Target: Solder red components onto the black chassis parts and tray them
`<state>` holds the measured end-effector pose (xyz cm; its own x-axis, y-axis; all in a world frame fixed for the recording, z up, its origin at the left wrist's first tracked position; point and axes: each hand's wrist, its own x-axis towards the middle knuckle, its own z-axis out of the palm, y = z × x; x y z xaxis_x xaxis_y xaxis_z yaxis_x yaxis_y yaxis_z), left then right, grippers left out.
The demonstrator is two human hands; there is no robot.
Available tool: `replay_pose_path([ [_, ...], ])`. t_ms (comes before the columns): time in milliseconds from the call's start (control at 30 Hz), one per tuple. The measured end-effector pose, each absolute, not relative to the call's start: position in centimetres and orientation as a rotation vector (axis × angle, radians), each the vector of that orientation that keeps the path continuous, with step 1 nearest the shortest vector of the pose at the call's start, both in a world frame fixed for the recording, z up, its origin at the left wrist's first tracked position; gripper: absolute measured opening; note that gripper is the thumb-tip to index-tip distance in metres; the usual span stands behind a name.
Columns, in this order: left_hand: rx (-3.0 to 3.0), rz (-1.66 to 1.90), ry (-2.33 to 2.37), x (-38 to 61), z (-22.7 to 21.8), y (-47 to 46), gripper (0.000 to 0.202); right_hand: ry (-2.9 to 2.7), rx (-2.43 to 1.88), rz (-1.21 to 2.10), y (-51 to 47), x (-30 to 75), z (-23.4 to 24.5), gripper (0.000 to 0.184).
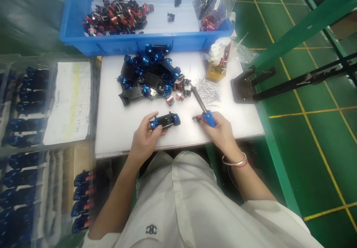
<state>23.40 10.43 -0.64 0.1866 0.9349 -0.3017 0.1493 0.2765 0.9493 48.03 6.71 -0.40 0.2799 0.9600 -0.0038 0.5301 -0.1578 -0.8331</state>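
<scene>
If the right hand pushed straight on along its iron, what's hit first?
Probably the small red-and-black parts, right by the tip of the blue-handled iron in the right hand. Depth is unclear; the tip might pass above them.

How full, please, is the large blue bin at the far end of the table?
Partly full: the blue bin holds a heap of red and black parts on the left, yet much of its white bottom shows.

Bright light on the white tabletop [113, 127] — blur toward left edge
</scene>
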Motion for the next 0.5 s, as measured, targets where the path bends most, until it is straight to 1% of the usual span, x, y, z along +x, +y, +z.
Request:
replay_pose_path([
  [167, 1.176, 0.756, 1.258, 23.4, -0.7, 10.1, 0.052, -1.557, -1.787, 0.797, 7.0, 48.8, 0.4, 0.021],
  [333, 1.179, 0.717, 1.261, 23.7, -1.1, 10.0, 0.051, -1.593, -1.903, 0.99, 7.1, 49.8, 1.2, 0.032],
  [400, 1.184, 0.701, 1.25, 23.8, -1.2, 9.9, 0.051, -1.645, -1.883, 0.971, 7.4, 50.0, 1.1, 0.029],
  [500, 1.172, 0.693, 1.227, 23.8, -1.3, 9.9, 0.051, -1.742, -1.777, 0.857, 8.2, 50.3, 0.6, 0.018],
])
